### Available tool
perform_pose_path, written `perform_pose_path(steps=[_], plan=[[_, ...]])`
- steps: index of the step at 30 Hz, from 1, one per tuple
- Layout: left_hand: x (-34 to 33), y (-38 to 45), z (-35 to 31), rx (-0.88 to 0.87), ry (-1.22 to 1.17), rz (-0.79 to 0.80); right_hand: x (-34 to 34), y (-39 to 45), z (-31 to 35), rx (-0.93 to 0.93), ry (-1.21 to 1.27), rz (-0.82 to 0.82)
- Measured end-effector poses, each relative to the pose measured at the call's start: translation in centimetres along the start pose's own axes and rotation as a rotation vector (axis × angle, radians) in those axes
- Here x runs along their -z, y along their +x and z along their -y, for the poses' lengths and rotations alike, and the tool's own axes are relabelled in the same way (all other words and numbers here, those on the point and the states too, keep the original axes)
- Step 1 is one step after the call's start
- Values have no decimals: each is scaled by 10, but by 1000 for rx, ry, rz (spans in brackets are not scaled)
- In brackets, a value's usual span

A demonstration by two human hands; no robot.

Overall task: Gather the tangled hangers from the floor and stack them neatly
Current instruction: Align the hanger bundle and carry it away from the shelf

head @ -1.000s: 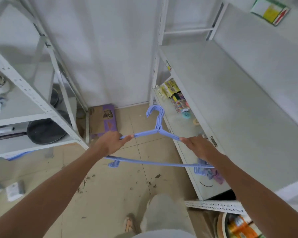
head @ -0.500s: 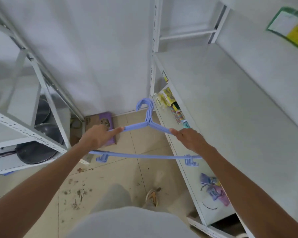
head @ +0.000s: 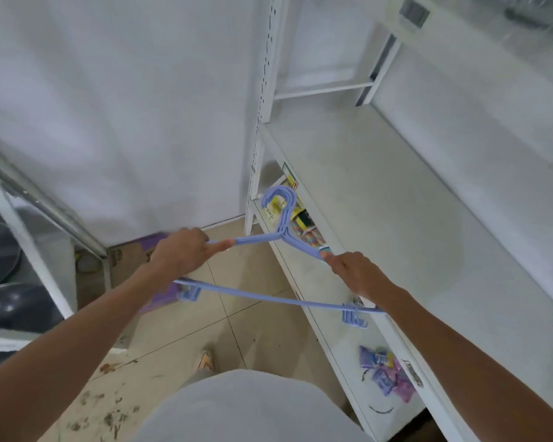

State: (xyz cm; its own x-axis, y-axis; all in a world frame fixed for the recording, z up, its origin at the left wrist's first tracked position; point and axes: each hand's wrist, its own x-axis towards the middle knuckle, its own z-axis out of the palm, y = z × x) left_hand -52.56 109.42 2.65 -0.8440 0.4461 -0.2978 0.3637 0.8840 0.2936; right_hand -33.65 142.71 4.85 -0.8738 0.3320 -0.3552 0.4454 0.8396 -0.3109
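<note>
A bundle of blue plastic hangers [head: 278, 237], lined up together, hangs in the air between my hands, hooks pointing away from me toward the shelf unit. My left hand [head: 181, 252] grips the left shoulder of the bundle, index finger stretched along it. On the right shoulder my right hand [head: 356, 272] holds the same bundle. The bottom bar [head: 268, 298] runs below both wrists, with clips near each end.
A white metal shelf unit [head: 380, 218] stands on my right, its upper shelf bare; the lower shelf carries small packets [head: 385, 374] and bottles. A second rack [head: 42, 260] with dark pans is on my left. A cardboard box [head: 131, 253] and debris lie on the tiled floor.
The view has risen and turned to the right, and the hangers have come up with both hands toward the right shelf unit. Both grips stay the same.
</note>
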Motion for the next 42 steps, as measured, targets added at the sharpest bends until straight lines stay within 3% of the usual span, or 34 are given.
perform_pose_path(steps=[5, 11, 19, 28, 33, 39, 42], plan=[[6, 53, 12, -73, 9, 44, 5, 28, 16, -59, -10, 56], [-2, 123, 1, -141, 39, 74, 7, 65, -7, -149, 68, 13], [2, 245, -52, -153, 25, 136, 40, 169, -60, -179, 19, -38], [54, 400, -115, -269, 41, 118, 99, 296, -96, -284, 98, -94], [59, 474, -148, -442, 15, 77, 132, 375, -132, -340, 281, -90], [55, 531, -187, -607, 334, -118, 166, 435, -164, -410, 261, -179], [51, 544, -195, -794, 544, -176, 180, 459, -172, -464, 222, -150]])
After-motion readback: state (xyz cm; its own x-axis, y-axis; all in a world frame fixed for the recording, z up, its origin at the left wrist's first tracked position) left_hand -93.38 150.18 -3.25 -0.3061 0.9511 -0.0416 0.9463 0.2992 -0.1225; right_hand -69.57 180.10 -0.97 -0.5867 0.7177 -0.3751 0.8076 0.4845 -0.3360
